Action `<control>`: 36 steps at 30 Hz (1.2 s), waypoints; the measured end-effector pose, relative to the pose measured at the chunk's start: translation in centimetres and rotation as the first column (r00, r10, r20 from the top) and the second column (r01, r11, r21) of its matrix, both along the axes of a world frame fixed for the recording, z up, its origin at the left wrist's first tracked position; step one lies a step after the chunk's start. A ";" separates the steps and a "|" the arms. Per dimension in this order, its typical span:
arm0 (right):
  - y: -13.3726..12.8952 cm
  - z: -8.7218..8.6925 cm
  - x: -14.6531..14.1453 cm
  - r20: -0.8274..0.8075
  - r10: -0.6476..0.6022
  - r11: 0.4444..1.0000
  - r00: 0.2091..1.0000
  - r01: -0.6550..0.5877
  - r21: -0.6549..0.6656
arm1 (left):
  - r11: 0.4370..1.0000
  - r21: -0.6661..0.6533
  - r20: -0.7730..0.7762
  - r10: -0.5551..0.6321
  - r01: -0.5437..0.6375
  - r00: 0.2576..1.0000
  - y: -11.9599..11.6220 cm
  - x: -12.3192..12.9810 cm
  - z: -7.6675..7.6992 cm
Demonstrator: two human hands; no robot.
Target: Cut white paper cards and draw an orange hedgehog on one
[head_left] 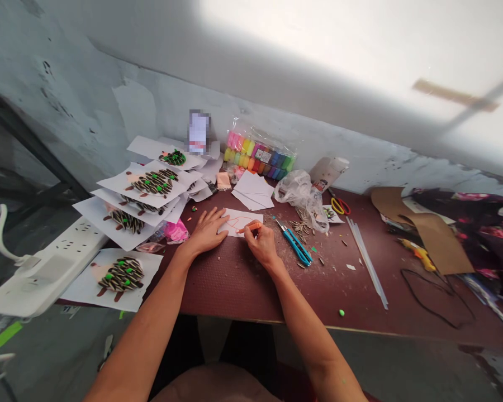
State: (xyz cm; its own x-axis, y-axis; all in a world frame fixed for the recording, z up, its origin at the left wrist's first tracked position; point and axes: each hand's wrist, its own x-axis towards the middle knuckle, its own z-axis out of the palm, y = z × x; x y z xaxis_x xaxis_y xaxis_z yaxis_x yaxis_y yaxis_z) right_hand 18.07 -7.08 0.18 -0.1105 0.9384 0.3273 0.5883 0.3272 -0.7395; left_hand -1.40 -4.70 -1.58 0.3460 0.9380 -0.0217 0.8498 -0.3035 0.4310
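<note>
A small white sheet of paper lies on the dark red table in front of me, with an orange outline drawn on it. My left hand rests flat on the sheet's left edge, fingers spread. My right hand is closed around an orange pen, its tip at or very near the drawn line. Just right of that hand lies a blue utility knife, beside a heap of striped sunflower seeds.
Left stand stacked sheets with seed hedgehogs, a single hedgehog card and a white power strip. Behind are folded white papers and coloured clay packs. Rightward lie scissors, glue sticks and a yellow glue gun.
</note>
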 end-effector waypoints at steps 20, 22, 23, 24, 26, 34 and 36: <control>0.0 0.0 0.1 -0.009 0.008 1.000 1.000 -0.008 -0.010 | 1.000 -0.009 -0.011 0.012 -0.012 1.000 -0.2 0.1 0.3; 0.0 0.1 0.0 -0.002 0.003 1.000 1.000 -0.003 -0.016 | 1.000 -0.002 -0.003 0.010 -0.010 1.000 -0.1 0.1 0.3; 0.0 0.1 0.0 -0.002 0.001 1.000 1.000 -0.001 -0.016 | 1.000 0.001 0.000 0.008 -0.008 1.000 -0.1 0.1 0.2; 0.0 0.1 0.0 -0.004 0.001 1.000 1.000 -0.001 -0.017 | 1.000 0.001 0.001 0.006 -0.006 1.000 -0.1 0.0 0.2; 0.0 0.1 0.0 -0.005 0.003 1.000 1.000 -0.003 -0.016 | 1.000 -0.004 0.003 0.005 -0.005 1.000 -0.1 0.0 0.1; 0.2 0.0 0.1 0.009 -0.014 1.000 1.000 0.014 -0.010 | 1.000 0.018 0.019 0.001 -0.001 1.000 0.0 0.0 -0.2; 0.4 -0.1 0.1 0.004 -0.019 1.000 1.000 0.019 -0.004 | 1.000 0.014 0.014 0.004 -0.005 1.000 0.0 0.0 -0.2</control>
State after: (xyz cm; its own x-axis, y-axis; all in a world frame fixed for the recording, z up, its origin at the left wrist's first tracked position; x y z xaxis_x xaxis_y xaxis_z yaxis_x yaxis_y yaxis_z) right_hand 18.19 -6.72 0.05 -0.0940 0.9419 0.3226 0.5976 0.3125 -0.7384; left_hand -1.42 -4.69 -1.75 0.3419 0.9397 -0.0040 0.8453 -0.3057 0.4382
